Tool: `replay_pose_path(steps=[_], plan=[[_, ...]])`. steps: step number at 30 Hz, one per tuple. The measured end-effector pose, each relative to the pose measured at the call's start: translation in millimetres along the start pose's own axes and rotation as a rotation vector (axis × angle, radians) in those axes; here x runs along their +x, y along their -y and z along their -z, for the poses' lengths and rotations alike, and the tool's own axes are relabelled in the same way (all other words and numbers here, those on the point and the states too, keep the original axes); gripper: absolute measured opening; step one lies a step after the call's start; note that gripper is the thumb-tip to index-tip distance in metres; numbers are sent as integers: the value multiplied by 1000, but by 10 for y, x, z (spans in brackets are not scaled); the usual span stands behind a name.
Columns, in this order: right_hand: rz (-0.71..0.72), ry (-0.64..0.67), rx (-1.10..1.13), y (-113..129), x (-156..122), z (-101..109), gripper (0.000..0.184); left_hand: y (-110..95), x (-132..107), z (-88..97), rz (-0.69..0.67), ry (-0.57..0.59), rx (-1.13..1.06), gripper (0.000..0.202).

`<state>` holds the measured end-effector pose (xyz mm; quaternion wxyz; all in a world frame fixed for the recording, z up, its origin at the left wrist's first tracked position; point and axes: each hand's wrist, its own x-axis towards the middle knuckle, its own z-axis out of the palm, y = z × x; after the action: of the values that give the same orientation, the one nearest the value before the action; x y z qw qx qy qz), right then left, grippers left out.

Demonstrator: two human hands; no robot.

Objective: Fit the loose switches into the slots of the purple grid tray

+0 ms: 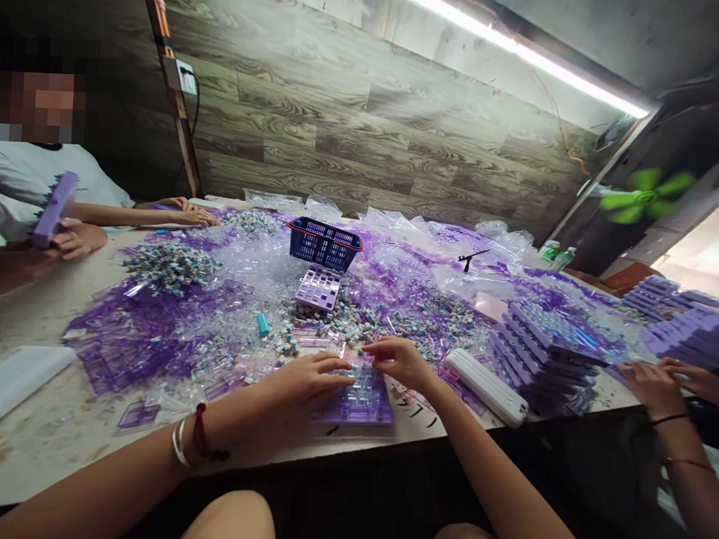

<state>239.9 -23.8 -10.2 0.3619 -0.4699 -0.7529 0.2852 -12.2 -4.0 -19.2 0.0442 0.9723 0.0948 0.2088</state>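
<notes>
A purple plastic tray (353, 415) lies at the table's front edge before me, with clear and small bluish parts on its top. My left hand (304, 382) reaches over the tray's left side, palm down, fingers stretched out and apart. At the tray's far right corner is my right hand (401, 362), its fingers bent together; anything between its fingertips is too small to make out. Just beyond both hands lie loose white and blue small parts (357, 321). A lilac panel with square openings (319, 289) leans against a dark blue basket (325, 246).
Heaps of purple clear frames (130, 331) and white-blue parts (172, 268) cover the table's left. Right of me are a long white case (486, 386) and stacked lilac trays (537, 361). Other people's hands work at left (71, 241) and right (652, 385). A green fan (645, 195) hangs at right.
</notes>
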Motion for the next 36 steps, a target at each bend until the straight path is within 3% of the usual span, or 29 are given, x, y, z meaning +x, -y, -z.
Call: replay_pose_path(steps=[15,27,36], plan=[[-6,-46,29,-61,-69,30,29,-9,-4,-22,21,-29,-35,32],[185,-3,-271,16,-43,17,41,-19,11,-5,22,-48,-62,31],[201,107,-384,123,-35,42,48,-10,-2,-27,29,-33,-42,32]])
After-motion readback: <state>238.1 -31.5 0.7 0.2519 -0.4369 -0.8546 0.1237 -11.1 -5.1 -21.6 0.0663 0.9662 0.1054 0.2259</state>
